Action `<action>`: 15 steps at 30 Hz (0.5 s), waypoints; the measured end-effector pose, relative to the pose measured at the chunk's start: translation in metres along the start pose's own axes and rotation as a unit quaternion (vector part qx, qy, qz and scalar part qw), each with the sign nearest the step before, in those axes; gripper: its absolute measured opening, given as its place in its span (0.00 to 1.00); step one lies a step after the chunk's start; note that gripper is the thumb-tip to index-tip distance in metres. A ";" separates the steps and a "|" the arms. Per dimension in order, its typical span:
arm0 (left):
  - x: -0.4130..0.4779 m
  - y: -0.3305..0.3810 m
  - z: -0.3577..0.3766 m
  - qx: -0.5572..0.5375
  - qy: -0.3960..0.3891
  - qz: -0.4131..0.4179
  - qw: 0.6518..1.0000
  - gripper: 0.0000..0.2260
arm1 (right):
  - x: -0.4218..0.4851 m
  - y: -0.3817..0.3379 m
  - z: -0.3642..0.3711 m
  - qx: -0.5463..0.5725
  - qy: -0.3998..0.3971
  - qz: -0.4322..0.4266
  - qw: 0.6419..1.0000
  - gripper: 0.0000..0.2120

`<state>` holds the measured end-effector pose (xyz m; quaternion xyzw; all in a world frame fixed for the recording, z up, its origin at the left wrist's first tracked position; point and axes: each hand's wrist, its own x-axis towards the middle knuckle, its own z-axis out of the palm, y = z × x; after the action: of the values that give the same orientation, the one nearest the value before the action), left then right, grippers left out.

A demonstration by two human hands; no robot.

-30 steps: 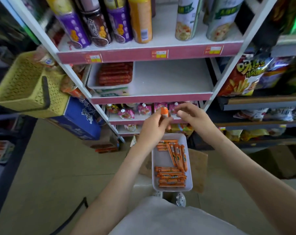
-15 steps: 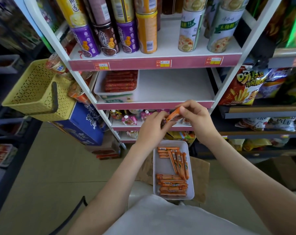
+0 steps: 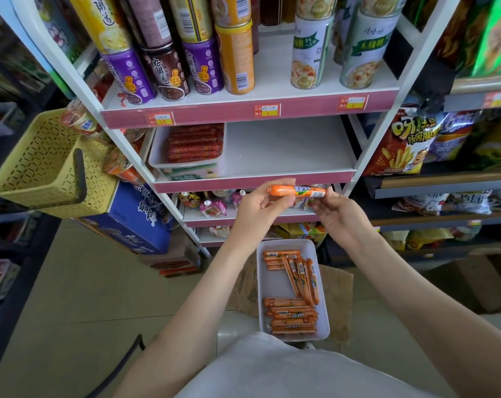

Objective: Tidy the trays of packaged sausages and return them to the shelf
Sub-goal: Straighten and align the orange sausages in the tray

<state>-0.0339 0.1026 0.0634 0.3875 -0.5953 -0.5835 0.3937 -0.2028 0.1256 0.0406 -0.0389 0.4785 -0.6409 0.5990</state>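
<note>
An orange packaged sausage [image 3: 296, 191] lies level in the air in front of the shelf edge. My left hand [image 3: 259, 206] pinches its left end and my right hand [image 3: 337, 212] holds its right end. Below them a white tray [image 3: 272, 285] sits low in front of me with several orange sausages, some in neat rows and some slanted. A second white tray [image 3: 160, 150] with red sausages stands on the left of the middle shelf [image 3: 286, 150].
Cans fill the top shelf [image 3: 243, 110]. A yellow basket [image 3: 42, 165] hangs at the left beside a blue box [image 3: 128, 219]. Snack bags [image 3: 410, 142] crowd the right shelves. Small packets line the lower shelf. Cardboard lies under the tray.
The sausage has turned from upright to level and now spans both hands. The view has risen, showing more of the top shelf.
</note>
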 end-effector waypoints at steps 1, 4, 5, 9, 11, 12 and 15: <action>0.001 -0.001 0.005 0.015 0.001 0.016 1.000 0.10 | 0.001 0.002 0.000 -0.013 0.000 0.012 1.000 0.08; 0.005 -0.003 0.015 0.062 -0.004 0.059 0.996 0.06 | 0.004 0.006 -0.003 -0.067 0.000 0.054 0.996 0.07; 0.006 -0.004 0.017 0.076 -0.006 0.064 0.995 0.05 | 0.006 0.006 -0.005 -0.092 -0.002 0.065 0.994 0.07; 0.009 -0.008 0.021 0.200 -0.017 0.063 0.978 0.03 | 0.010 0.007 -0.018 -0.317 -0.047 0.065 0.945 0.12; 0.010 -0.012 0.020 0.280 -0.031 0.086 0.956 0.03 | 0.008 0.004 -0.017 -0.414 -0.064 -0.008 0.908 0.14; 0.010 -0.015 0.019 0.315 -0.038 0.098 0.943 0.04 | 0.005 0.001 -0.015 -0.427 -0.068 -0.061 0.900 0.15; 0.014 -0.024 0.019 0.387 -0.046 0.103 0.915 0.09 | -0.009 -0.014 -0.003 -0.390 -0.135 -0.206 0.887 0.12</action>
<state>-0.0564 0.0966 0.0397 0.4184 -0.8290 -0.2805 0.2428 -0.2118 0.1323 0.0532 -0.4529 0.5862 -0.4998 0.4489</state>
